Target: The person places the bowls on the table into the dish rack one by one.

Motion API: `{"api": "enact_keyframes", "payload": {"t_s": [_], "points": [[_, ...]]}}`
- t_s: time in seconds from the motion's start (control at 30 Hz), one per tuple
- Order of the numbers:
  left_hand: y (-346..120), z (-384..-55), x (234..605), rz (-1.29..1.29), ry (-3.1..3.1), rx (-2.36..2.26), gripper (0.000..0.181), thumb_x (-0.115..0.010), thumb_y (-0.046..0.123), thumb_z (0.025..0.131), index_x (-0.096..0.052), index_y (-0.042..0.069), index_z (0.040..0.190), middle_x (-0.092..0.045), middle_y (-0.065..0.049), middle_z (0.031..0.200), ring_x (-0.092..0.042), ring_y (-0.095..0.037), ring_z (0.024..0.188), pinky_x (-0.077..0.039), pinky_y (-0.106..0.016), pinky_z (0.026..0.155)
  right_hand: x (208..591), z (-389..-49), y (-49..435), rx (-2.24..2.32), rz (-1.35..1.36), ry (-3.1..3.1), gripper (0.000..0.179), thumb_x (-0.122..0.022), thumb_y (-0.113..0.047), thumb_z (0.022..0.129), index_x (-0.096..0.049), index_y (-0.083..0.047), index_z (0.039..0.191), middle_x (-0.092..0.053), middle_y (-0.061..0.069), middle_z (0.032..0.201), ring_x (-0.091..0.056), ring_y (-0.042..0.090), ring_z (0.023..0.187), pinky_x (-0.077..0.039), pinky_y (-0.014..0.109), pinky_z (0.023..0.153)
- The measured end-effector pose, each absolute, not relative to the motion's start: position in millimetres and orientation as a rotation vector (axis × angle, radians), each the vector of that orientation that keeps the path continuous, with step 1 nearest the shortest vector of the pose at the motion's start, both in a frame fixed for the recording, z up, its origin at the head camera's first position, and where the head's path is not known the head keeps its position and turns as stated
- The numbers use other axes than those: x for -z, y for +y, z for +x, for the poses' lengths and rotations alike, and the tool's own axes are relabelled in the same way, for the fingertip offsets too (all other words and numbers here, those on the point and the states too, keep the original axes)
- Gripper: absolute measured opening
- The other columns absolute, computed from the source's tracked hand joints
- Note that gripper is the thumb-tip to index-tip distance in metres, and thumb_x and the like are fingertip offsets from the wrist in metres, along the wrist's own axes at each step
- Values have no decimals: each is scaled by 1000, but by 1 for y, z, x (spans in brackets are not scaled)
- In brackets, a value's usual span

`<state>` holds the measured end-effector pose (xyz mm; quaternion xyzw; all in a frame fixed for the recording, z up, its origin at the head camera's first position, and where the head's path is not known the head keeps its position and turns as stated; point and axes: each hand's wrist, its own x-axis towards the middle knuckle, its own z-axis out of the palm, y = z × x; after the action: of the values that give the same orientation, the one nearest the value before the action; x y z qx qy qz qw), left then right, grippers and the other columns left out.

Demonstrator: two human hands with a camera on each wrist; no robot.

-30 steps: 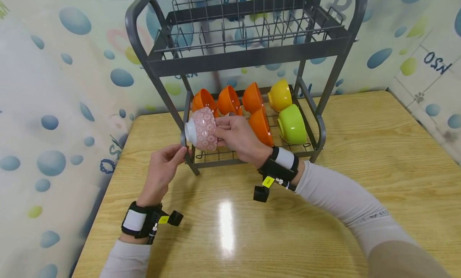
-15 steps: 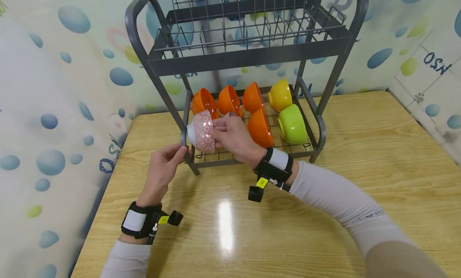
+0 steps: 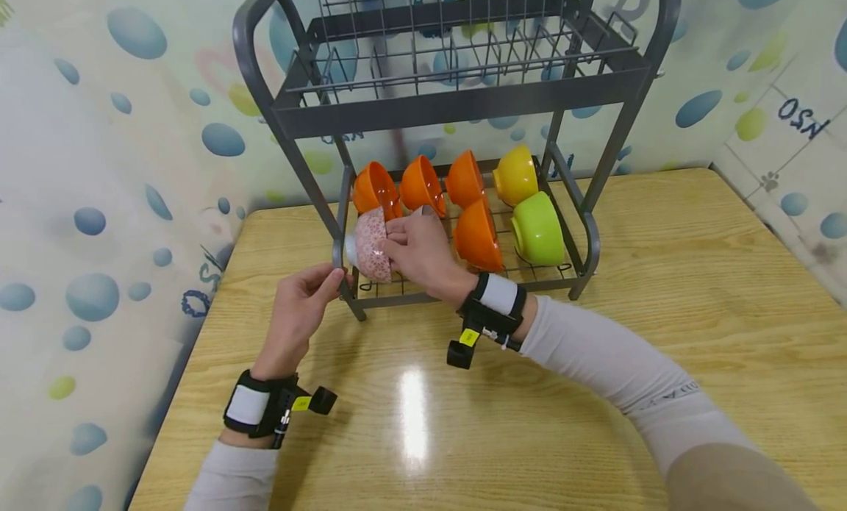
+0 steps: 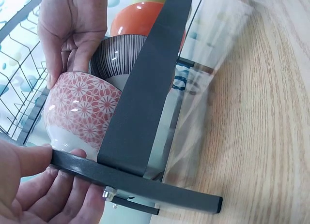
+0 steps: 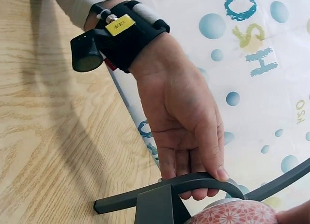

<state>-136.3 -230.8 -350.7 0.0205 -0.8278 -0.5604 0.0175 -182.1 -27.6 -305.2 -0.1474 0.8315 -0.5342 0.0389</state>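
Observation:
A pink flower-patterned bowl (image 3: 373, 248) with a white foot lies on its side at the front left of the dish rack's (image 3: 456, 112) lower tier. My right hand (image 3: 426, 254) pinches its rim between thumb and fingers. My left hand (image 3: 299, 305) grips the rack's left side bar, thumb on top and fingers beneath, close to the bowl's foot. In the left wrist view a black-and-white striped bowl (image 4: 115, 54) stands beside the pink one; in the head view my right hand mostly hides it. Farther right are an orange bowl (image 3: 478, 237) and a green bowl (image 3: 539, 230).
Along the lower tier's back row stand several tilted bowls, orange ones and a yellow bowl (image 3: 516, 176). The rack's upper wire basket (image 3: 463, 62) overhangs them. Beneath everything is a wooden table (image 3: 529, 415), with a patterned wall covering (image 3: 132, 165) behind and at left.
My right hand has brought the pink bowl slightly down into the front left of the lower tier, turning it more on its side. The left hand keeps its grip on the rack.

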Motion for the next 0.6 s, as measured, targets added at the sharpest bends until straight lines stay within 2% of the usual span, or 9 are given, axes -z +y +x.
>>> {"api": "enact_keyframes", "payload": {"t_s": [0.03, 0.07, 0.13, 0.27, 0.33, 0.37, 0.47, 0.53, 0.6], "points": [[-231, -136, 351, 64, -2571, 1742, 44, -56, 41, 93, -67, 5, 116, -69, -16, 109, -65, -11, 96, -54, -26, 87, 305, -182, -28, 1608, -470, 2585, 24, -60, -15, 93, -70, -4, 112, -74, 7, 91, -66, 11, 71, -52, 20, 59], [-231, -136, 351, 62, -2567, 1745, 44, -56, 40, 93, -67, 5, 116, -69, -17, 110, -65, -11, 96, -54, -27, 87, 306, -182, -29, 1575, -498, 2618, 21, -60, -15, 93, -71, -4, 107, -72, 8, 84, -64, 11, 67, -49, 19, 58], [-231, -137, 351, 56, -2561, 1747, 44, -56, 40, 93, -67, 5, 117, -69, -17, 110, -65, -11, 96, -54, -27, 87, 305, -182, -31, 1519, -547, 2679, 19, -60, -16, 93, -72, -4, 102, -73, 7, 85, -63, 11, 66, -46, 18, 57], [-231, -137, 352, 42, -2553, 1749, 44, -56, 40, 93, -67, 5, 117, -70, -16, 110, -65, -11, 97, -54, -25, 86, 305, -182, -36, 1470, -601, 2749, 17, -61, -17, 93, -71, -4, 97, -75, 7, 87, -67, 12, 77, -44, 18, 62], [-231, -136, 352, 42, -2554, 1743, 44, -56, 41, 93, -67, 5, 117, -70, -15, 108, -65, -11, 97, -54, -24, 85, 306, -182, -38, 1455, -611, 2770, 17, -62, -17, 92, -71, -5, 97, -75, 5, 88, -67, 11, 80, -44, 17, 63], [-231, -136, 353, 42, -2554, 1740, 45, -56, 41, 93, -67, 5, 117, -71, -13, 108, -65, -11, 96, -54, -23, 85, 307, -183, -39, 1449, -619, 2777, 16, -61, -17, 92, -71, -4, 95, -74, 5, 83, -67, 11, 78, -43, 16, 62], [-231, -135, 353, 37, -2553, 1729, 46, -56, 42, 93, -67, 5, 118, -71, -11, 107, -65, -11, 97, -53, -22, 84, 308, -183, -42, 1419, -661, 2799, 16, -61, -18, 93, -67, -7, 85, -57, 1, 59, -59, 12, 62, -35, 18, 55], [-232, -135, 353, 33, -2554, 1720, 46, -56, 43, 93, -67, 6, 119, -72, -10, 107, -65, -11, 98, -53, -22, 84, 308, -183, -44, 1409, -690, 2805, 19, -60, -18, 93, -62, -7, 78, -42, -1, 54, -50, 11, 55, -30, 19, 51], [-232, -135, 353, 29, -2555, 1715, 47, -56, 43, 93, -67, 7, 119, -72, -9, 108, -64, -11, 98, -53, -22, 84, 307, -184, -45, 1405, -709, 2812, 21, -60, -18, 93, -59, -8, 75, -35, -3, 54, -45, 10, 53, -28, 18, 50]]}}
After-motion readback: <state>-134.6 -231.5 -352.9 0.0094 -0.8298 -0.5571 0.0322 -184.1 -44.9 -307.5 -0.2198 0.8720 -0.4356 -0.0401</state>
